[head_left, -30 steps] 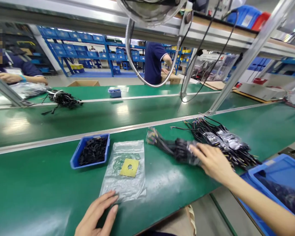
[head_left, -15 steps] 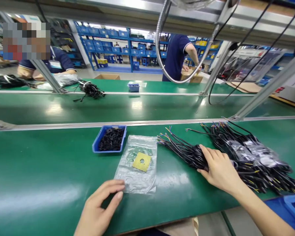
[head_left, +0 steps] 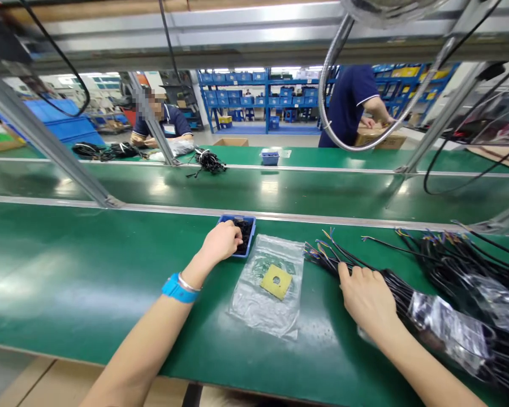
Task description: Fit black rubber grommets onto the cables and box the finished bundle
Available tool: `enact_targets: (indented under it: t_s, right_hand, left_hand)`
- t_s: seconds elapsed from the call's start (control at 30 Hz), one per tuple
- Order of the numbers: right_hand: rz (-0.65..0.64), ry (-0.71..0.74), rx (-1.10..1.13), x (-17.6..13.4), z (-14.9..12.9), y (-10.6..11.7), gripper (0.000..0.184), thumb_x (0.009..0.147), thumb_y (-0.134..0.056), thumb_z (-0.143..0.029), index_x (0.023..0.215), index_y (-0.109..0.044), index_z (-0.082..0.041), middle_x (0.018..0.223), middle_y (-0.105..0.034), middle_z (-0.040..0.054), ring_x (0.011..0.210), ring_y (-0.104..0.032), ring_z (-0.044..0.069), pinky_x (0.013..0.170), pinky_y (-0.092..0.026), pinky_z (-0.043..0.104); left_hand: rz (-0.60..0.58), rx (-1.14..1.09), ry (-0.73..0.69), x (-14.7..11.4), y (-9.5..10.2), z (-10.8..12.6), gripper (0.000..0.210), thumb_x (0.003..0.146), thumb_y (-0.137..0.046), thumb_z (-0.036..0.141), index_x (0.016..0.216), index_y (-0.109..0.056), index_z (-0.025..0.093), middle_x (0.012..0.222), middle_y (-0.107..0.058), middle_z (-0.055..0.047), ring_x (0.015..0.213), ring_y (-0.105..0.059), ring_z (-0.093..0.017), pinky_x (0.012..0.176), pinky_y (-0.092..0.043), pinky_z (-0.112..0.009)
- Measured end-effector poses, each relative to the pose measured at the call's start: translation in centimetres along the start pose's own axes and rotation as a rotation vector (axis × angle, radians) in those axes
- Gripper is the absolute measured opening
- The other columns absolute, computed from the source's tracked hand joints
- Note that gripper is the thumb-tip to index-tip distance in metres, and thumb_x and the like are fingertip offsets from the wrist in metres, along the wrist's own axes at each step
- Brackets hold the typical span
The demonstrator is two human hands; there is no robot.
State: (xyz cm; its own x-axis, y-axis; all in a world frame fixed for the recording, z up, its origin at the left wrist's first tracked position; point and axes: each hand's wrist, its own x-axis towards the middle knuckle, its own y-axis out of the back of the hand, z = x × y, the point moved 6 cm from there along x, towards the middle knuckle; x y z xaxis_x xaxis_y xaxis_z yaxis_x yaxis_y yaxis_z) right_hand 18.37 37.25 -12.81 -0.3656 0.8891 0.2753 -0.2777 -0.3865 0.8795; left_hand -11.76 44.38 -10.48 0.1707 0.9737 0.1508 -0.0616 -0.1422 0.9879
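My left hand (head_left: 224,242) reaches into a small blue bin (head_left: 253,236) of small black parts (head_left: 244,227). Its fingers are curled in against the parts, and whatever is between them is hidden. Wrapped round a bundle of black cables (head_left: 390,282) is my right hand (head_left: 368,294); thin coloured wire ends fan out to its left. Between the hands a clear plastic bag (head_left: 254,316) lies flat on the green bench, with a yellow square piece (head_left: 276,281) with a round hole on it or in it; I cannot tell which.
More black cables (head_left: 441,260) with clear wrapping lie at the right. A metal rail (head_left: 178,211) runs behind the bin, and slanted metal posts (head_left: 55,135) rise from the bench. A flexible metal conduit (head_left: 322,107) hangs ahead. Two people are at work beyond.
My left hand has moved from the bag's lower left corner up into the blue bin. My right hand stays on the cables, nearer their wire ends. The view has swung left.
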Motion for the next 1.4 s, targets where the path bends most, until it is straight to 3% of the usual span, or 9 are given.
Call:
enact_targets:
  t_s: [0.13,0.4,0.53,0.7,0.97,1.17,1.23,1.3,1.4]
  right_hand:
    - [-0.025,0.034,-0.011,0.1,0.2,0.1,0.018,0.076,-0.047,0.003,0.074,-0.057,-0.012,0.063,-0.059,0.0089,0.059,-0.061,0.023,0.056,-0.038,0.030]
    - [-0.012,0.080,0.065,1.4,-0.8,0.4,0.006,0.081,-0.056,-0.017,0.087,-0.056,-0.017,0.071,-0.060,0.0078,0.064,-0.061,0.024,0.057,-0.041,0.032]
    - [0.195,-0.015,0.307,1.0,1.0,0.8,0.031,0.087,-0.055,-0.042,0.107,-0.054,-0.017,0.079,-0.061,0.0050,0.069,-0.061,0.021,0.058,-0.044,0.029]
    - [0.449,-0.031,0.599,0.2,2.1,2.5,0.030,0.090,-0.054,-0.043,0.105,-0.056,-0.018,0.076,-0.059,0.0027,0.066,-0.057,0.016,0.062,-0.044,0.026]
    - [0.525,0.435,0.673,-1.9,-2.3,5.7,0.033,0.087,-0.056,-0.014,0.119,-0.050,-0.010,0.083,-0.063,0.0083,0.070,-0.055,0.017,0.063,-0.043,0.031]
    - [0.421,0.618,0.696,-2.9,-6.2,4.8,0.021,0.092,-0.043,-0.017,0.104,-0.059,-0.011,0.063,-0.053,0.0007,0.055,-0.047,0.014,0.052,-0.035,0.029]
    - [0.393,0.589,0.696,-2.8,-6.6,4.2,0.025,0.092,-0.041,-0.018,0.110,-0.059,-0.012,0.061,-0.051,-0.0010,0.053,-0.047,0.013,0.050,-0.034,0.028]
    - [0.381,0.529,0.716,-2.5,-6.6,3.9,0.027,0.093,-0.041,-0.019,0.113,-0.058,-0.014,0.062,-0.052,-0.0011,0.053,-0.049,0.013,0.052,-0.035,0.028]
    - [0.414,0.423,0.734,-2.0,-6.3,3.9,0.023,0.094,-0.042,-0.021,0.106,-0.061,-0.014,0.064,-0.055,-0.0003,0.057,-0.051,0.013,0.055,-0.038,0.027]
  left_hand:
    - [0.021,-0.040,-0.002,-0.7,-0.2,-0.2,0.023,0.082,-0.050,0.019,0.091,-0.071,0.018,0.098,-0.065,-0.009,0.092,-0.063,-0.022,0.086,-0.048,-0.031]
    - [0.074,-0.035,-0.008,-1.1,-0.6,-1.4,0.030,0.083,-0.044,0.017,0.096,-0.071,0.018,0.101,-0.067,-0.010,0.095,-0.062,-0.025,0.087,-0.048,-0.035]
    - [0.155,-0.027,0.025,-1.2,-0.4,-2.2,0.029,0.085,-0.044,0.021,0.096,-0.071,0.018,0.095,-0.068,-0.009,0.091,-0.062,-0.025,0.086,-0.047,-0.035]
    - [0.205,-0.004,0.039,-1.2,-0.1,-2.9,0.035,0.089,-0.041,0.028,0.103,-0.069,0.013,0.098,-0.069,-0.013,0.095,-0.059,-0.028,0.089,-0.044,-0.038]
    - [0.105,0.058,0.004,-1.0,-0.7,-2.6,0.025,0.082,-0.048,0.024,0.094,-0.069,0.018,0.094,-0.070,-0.009,0.093,-0.058,-0.028,0.087,-0.045,-0.041]
    - [0.381,-0.431,0.169,-2.5,2.4,-1.7,0.025,0.084,-0.046,0.023,0.102,-0.061,0.016,0.098,-0.062,-0.008,0.089,-0.059,-0.022,0.083,-0.049,-0.037]
    - [0.274,-0.913,0.190,-3.2,2.0,0.0,0.026,0.082,-0.053,0.028,0.105,-0.058,0.016,0.087,-0.062,-0.005,0.074,-0.060,-0.017,0.071,-0.051,-0.031]
    - [-0.035,-1.383,0.181,-4.1,0.4,3.4,0.021,0.079,-0.059,0.029,0.094,-0.057,0.015,0.076,-0.059,-0.003,0.065,-0.059,-0.014,0.060,-0.049,-0.025]
    - [-0.413,-1.645,0.185,-5.9,-1.5,8.3,0.019,0.077,-0.058,0.033,0.078,-0.054,0.014,0.082,-0.054,-0.003,0.058,-0.051,-0.009,0.047,-0.039,-0.021]
